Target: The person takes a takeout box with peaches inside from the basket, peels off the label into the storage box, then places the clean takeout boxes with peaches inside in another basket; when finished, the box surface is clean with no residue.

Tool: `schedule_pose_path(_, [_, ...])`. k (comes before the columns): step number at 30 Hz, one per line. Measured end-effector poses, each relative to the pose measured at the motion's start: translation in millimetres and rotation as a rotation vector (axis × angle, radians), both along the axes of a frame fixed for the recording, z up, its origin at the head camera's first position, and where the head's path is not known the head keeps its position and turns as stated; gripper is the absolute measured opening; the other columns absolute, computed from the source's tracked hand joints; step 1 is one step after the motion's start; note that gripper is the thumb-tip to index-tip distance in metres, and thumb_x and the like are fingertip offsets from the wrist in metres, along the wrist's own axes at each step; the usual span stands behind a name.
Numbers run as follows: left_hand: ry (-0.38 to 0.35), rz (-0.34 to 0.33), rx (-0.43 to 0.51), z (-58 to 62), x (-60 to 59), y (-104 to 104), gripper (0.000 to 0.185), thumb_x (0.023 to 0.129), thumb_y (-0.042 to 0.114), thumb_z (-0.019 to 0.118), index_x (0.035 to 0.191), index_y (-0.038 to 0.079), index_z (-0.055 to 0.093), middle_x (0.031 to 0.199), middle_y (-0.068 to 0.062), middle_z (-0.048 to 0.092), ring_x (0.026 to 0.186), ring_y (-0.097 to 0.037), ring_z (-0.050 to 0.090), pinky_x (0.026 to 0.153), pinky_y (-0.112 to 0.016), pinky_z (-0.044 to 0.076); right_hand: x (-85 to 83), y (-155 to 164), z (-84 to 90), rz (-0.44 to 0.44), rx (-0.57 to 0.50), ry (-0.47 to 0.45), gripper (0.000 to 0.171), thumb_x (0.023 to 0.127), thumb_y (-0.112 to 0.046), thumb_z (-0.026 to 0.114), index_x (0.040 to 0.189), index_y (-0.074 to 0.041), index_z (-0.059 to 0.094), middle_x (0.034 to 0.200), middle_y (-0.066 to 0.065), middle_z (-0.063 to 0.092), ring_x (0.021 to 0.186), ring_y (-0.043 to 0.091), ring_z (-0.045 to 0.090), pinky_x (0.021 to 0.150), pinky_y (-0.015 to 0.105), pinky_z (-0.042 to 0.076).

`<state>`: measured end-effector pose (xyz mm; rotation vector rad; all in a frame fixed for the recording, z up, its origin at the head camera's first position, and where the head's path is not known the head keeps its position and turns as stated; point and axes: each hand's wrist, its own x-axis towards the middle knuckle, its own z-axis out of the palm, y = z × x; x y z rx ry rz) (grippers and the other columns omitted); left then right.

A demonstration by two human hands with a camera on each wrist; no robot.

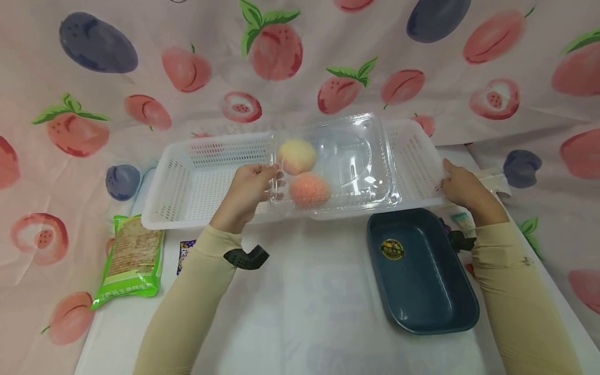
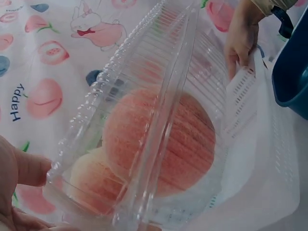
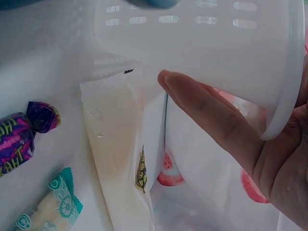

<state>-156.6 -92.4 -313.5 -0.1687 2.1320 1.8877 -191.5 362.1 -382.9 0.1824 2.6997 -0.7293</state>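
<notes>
A clear plastic box [image 1: 351,161] with a ridged lid is above the white slotted basket [image 1: 175,205], and I cannot tell whether it touches the basket floor. Through its plastic show a yellowish peach [image 1: 296,155] and a redder peach [image 2: 159,139]. My left hand [image 1: 246,195] pinches the box's left edge between thumb and fingers. At the basket's right end, my right hand [image 1: 464,190] grips the rim; the right wrist view shows the thumb and fingers [image 3: 211,110] on either side of the wall.
A dark blue tray [image 1: 422,276] with a gold sticker stands in front of the basket's right half. Left of the basket's front lies a green-edged food packet [image 1: 133,255]. To the right are a purple wrapped candy [image 3: 17,139], a teal-and-white packet [image 3: 53,202] and a long pale packet [image 3: 115,144].
</notes>
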Motion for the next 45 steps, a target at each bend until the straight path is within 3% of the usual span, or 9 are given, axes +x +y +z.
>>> schedule_pose_path(4, [0.003, 0.011, -0.020, -1.2, -18.9, 15.8, 0.040, 0.109, 0.020, 0.055, 0.127, -0.014, 0.062, 0.125, -0.015, 0.060, 0.111, -0.026, 0.064, 0.082, -0.028, 0.060, -0.8, 1.7, -2.0, 0.022, 0.027, 0.018, 0.066, 0.105, -0.006, 0.029, 0.159, 0.009, -0.006, 0.160, 0.045, 0.012, 0.146, 0.063, 0.026, 0.119, 0.073, 0.022])
schedule_pose_path(8, [-0.007, 0.019, -0.062, -4.5, -34.4, 30.4, 0.041, 0.107, 0.022, 0.058, 0.128, -0.013, 0.064, 0.119, -0.011, 0.059, 0.098, -0.018, 0.058, 0.086, -0.033, 0.056, -0.5, 2.1, -2.4, 0.023, 0.023, 0.018, 0.066, 0.105, -0.006, 0.029, 0.159, 0.008, -0.007, 0.160, 0.044, 0.012, 0.148, 0.063, 0.023, 0.121, 0.072, 0.021])
schedule_pose_path(13, [-0.035, 0.018, -0.063, -11.7, -49.5, 46.0, 0.040, 0.106, 0.023, 0.059, 0.126, -0.011, 0.066, 0.110, -0.007, 0.057, 0.097, -0.017, 0.056, 0.088, -0.034, 0.053, -0.6, 2.1, -1.4, 0.013, 0.011, 0.009, 0.068, 0.105, -0.006, 0.030, 0.160, 0.005, -0.008, 0.161, 0.044, 0.011, 0.147, 0.063, 0.024, 0.120, 0.073, 0.022])
schedule_pose_path(21, [-0.033, 0.031, -0.119, -25.3, -70.0, 66.8, 0.037, 0.106, 0.021, 0.057, 0.117, -0.013, 0.065, 0.088, -0.005, 0.051, 0.076, -0.016, 0.051, 0.067, -0.027, 0.048, -1.5, 1.6, -1.0, 0.014, 0.031, 0.007, 0.067, 0.105, -0.006, 0.031, 0.160, 0.008, -0.006, 0.161, 0.044, 0.013, 0.147, 0.063, 0.026, 0.120, 0.073, 0.023])
schedule_pose_path(28, [-0.071, 0.063, -0.169, -35.8, -82.5, 80.3, 0.026, 0.106, 0.021, 0.057, 0.115, -0.003, 0.058, 0.100, -0.007, 0.049, 0.076, -0.017, 0.051, 0.066, -0.026, 0.051, -1.5, 1.0, -0.9, 0.020, 0.037, 0.015, 0.067, 0.105, -0.005, 0.030, 0.159, 0.009, -0.006, 0.160, 0.044, 0.014, 0.145, 0.062, 0.029, 0.119, 0.073, 0.024])
schedule_pose_path(36, [-0.131, 0.028, -0.289, -42.2, -91.4, 91.9, 0.050, 0.108, 0.029, 0.052, 0.147, -0.002, 0.044, 0.130, -0.014, 0.054, 0.073, -0.020, 0.054, 0.067, -0.032, 0.048, -2.2, -1.0, -0.4, 0.024, 0.036, 0.016, 0.067, 0.105, -0.005, 0.031, 0.160, 0.008, -0.006, 0.160, 0.045, 0.015, 0.144, 0.063, 0.031, 0.118, 0.074, 0.025])
schedule_pose_path(39, [-0.136, 0.042, -0.310, -48.4, -96.2, 98.5, 0.043, 0.106, 0.028, 0.055, 0.138, 0.000, 0.052, 0.114, -0.010, 0.058, 0.065, -0.017, 0.049, 0.060, -0.031, 0.044, -2.2, -1.5, 0.0, 0.023, 0.042, 0.016, 0.067, 0.105, -0.005, 0.031, 0.160, 0.008, -0.006, 0.159, 0.045, 0.015, 0.143, 0.063, 0.031, 0.118, 0.074, 0.026])
schedule_pose_path(43, [-0.130, 0.066, -0.307, -57.1, -102.9, 108.5, 0.016, 0.097, 0.014, 0.062, 0.108, 0.003, 0.065, 0.081, -0.003, 0.051, 0.054, -0.014, 0.041, 0.049, -0.027, 0.036, -1.4, -2.2, 0.9, 0.020, 0.054, 0.015, 0.067, 0.105, -0.006, 0.031, 0.160, 0.007, -0.006, 0.159, 0.045, 0.015, 0.144, 0.063, 0.029, 0.118, 0.074, 0.025])
schedule_pose_path(45, [-0.126, 0.075, -0.302, -60.2, -104.9, 112.6, 0.009, 0.092, 0.008, 0.064, 0.100, 0.004, 0.065, 0.078, -0.002, 0.048, 0.057, -0.015, 0.041, 0.049, -0.026, 0.035, -1.3, -2.5, 1.2, 0.023, 0.057, 0.014, 0.067, 0.105, -0.006, 0.030, 0.160, 0.008, -0.006, 0.159, 0.046, 0.016, 0.144, 0.063, 0.029, 0.118, 0.073, 0.025])
